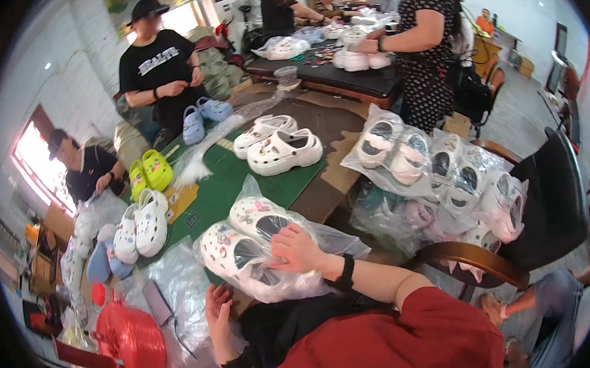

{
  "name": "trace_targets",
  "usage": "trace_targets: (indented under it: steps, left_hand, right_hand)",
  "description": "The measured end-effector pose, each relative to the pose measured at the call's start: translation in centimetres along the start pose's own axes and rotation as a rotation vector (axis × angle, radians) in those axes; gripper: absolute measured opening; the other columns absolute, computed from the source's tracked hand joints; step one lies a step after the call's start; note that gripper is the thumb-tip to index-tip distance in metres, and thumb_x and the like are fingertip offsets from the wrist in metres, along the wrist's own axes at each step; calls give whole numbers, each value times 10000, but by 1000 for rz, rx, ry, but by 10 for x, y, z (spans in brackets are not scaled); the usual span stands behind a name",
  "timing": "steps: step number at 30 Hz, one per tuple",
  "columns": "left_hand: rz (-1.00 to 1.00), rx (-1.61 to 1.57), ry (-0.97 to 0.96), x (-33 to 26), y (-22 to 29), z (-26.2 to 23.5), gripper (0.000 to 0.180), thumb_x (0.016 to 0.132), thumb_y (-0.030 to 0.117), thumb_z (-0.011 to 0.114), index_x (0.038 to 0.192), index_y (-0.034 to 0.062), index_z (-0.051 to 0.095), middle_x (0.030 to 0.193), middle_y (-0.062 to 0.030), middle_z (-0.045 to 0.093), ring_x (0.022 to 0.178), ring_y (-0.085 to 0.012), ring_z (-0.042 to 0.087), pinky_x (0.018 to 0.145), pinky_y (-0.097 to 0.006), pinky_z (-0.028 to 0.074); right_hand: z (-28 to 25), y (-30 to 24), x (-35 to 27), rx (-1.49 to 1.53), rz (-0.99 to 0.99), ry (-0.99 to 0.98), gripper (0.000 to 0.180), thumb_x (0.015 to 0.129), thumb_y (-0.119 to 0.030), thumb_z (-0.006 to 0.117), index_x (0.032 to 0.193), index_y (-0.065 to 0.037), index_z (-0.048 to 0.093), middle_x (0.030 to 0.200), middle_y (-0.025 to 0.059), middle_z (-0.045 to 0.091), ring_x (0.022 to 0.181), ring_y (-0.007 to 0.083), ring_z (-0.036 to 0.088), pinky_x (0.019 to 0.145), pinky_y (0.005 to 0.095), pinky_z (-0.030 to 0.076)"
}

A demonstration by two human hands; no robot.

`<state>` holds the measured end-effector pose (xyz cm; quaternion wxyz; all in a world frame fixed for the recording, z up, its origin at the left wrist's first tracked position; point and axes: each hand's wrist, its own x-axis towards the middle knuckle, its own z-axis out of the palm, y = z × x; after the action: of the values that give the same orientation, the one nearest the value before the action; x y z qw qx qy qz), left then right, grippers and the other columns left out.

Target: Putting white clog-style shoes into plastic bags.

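A pair of white clogs with colourful charms lies inside a clear plastic bag at the near edge of the table. My right hand is closed on the bag, over the heel end of the clogs. Just below the bag's left side is my left hand, its fingers apart and nothing in them. Past the bag, another pair of white clogs with charms stands unbagged on the green tabletop.
White clogs, lime-green clogs and light-blue clogs line the table's left side. Near left are a red pot-shaped container and a phone. Bagged clogs heap beside an armchair. Several people work around.
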<state>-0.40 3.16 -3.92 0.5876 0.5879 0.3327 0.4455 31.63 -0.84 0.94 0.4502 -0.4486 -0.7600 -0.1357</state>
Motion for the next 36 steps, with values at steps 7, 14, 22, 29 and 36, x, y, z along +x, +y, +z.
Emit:
trace_targets:
  steps: [7, 14, 22, 29, 36]
  left_hand:
    - [-16, 38, 2, 1, -2, -2, 633, 927, 49, 610, 1507, 12, 358, 1412, -155, 488, 1255, -243, 514, 1049, -357, 433]
    - [-37, 2, 53, -4, 5, 3, 571, 918, -15, 598, 1459, -20, 417, 1382, -141, 514, 1235, -224, 524, 1048, -336, 436]
    - [-28, 70, 38, 3, -1, 4, 473, 935, 23, 600, 1397, 1, 500, 1309, -106, 572, 1181, -197, 560, 1013, -309, 451]
    - [-62, 84, 80, 2, -1, 1, 473, 922, -1, 609, 1386, 1, 512, 1290, -94, 578, 1169, -191, 569, 1005, -299, 456]
    - [-30, 59, 47, 2, -5, 0, 468, 929, 3, 602, 1389, 6, 515, 1284, -101, 584, 1170, -197, 574, 1016, -300, 450]
  right_hand:
    - [-138, 21, -7, -489, 82, 237, 387, 709, -430, 817, 837, -138, 598, 830, 42, 567, 772, 268, 560, 721, 416, 411]
    - [-268, 74, -3, -1038, 312, 458, 356, 741, -357, 806, 843, -109, 572, 832, 75, 544, 835, 292, 544, 751, 421, 378]
    - [-300, 167, -119, -1383, 835, 240, 390, 832, -449, 706, 942, -84, 623, 956, 110, 633, 953, 340, 586, 840, 490, 427]
    - [-300, 146, -113, -1249, 1082, 234, 470, 844, -494, 667, 1110, -107, 662, 1067, 139, 636, 1049, 347, 572, 925, 525, 408]
    - [-292, 133, -92, -1255, 1095, 216, 587, 816, -487, 658, 1278, -127, 627, 1284, 173, 580, 1222, 379, 516, 1093, 545, 304]
